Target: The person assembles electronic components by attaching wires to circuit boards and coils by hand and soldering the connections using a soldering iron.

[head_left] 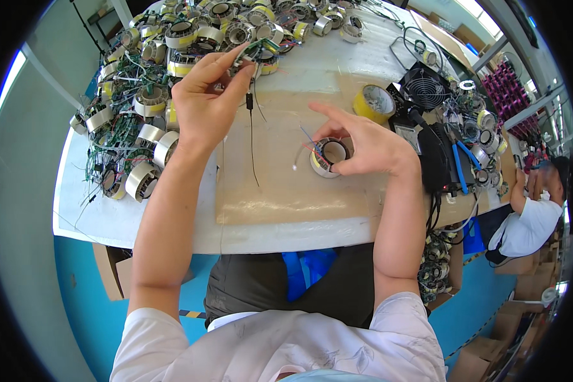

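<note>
Up at the far left, my left hand [204,105] is closed on a small green circuit board [256,51], pinched between thumb and fingers. Thin wires [251,118] with a black connector dangle from the board. To the right, my right hand [375,148] curves around a silver ring-shaped motor coil [321,166] standing on the brown work mat [280,197]. The thumb rests against the coil's near side, other fingers are at its far side, and the index finger is lifted. Red, blue and white wires stick out of the coil's left side.
Many similar coils and boards [149,102] are heaped along the left and far table. A yellow tape roll [374,104], a black fan unit [423,89], blue-handled pliers [459,167] and more coils lie right. Boxes [111,270] stand below; another person [528,219] is far right.
</note>
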Demonstrator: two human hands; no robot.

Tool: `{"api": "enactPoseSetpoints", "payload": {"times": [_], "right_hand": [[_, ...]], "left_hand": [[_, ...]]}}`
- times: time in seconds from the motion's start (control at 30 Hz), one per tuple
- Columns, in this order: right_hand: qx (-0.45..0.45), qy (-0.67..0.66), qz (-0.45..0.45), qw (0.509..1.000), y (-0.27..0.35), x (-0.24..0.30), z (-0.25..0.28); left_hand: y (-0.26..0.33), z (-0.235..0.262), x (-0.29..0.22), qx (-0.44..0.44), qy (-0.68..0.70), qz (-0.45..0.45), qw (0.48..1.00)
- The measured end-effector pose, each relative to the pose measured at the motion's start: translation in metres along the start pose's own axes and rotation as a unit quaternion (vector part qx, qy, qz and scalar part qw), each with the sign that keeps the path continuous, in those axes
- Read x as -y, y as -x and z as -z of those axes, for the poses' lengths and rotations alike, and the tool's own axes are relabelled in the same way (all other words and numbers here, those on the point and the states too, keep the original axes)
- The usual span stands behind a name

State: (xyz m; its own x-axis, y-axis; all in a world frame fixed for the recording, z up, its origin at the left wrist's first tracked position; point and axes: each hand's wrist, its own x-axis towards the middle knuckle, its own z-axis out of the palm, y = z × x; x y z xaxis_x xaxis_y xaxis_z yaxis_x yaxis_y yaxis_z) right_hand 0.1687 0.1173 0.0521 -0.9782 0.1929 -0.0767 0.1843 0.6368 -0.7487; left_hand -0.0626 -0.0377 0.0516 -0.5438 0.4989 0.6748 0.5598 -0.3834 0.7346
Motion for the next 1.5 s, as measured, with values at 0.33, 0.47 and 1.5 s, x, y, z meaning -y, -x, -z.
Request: {"api": "enactPoseSetpoints", "payload": {"times": [0.33,0.47,1.5], "right_hand": [[-0.214,0.137,0.212,0.944,-0.016,0.03,-0.021],[-0.231,0.124,0.238,0.935,-0.03,0.032,-0.045],[-0.427,-0.031,0.106,0.897,-0.056,0.012,-0.067]], "left_hand": [[0.014,-0.012,0.007,0.169,-0.101,0.078,0.977],[0.015,-0.012,0.011,0.165,-0.141,0.079,0.973],[0.031,-0.027,0.007,0.141,-0.101,0.091,0.981]]}}
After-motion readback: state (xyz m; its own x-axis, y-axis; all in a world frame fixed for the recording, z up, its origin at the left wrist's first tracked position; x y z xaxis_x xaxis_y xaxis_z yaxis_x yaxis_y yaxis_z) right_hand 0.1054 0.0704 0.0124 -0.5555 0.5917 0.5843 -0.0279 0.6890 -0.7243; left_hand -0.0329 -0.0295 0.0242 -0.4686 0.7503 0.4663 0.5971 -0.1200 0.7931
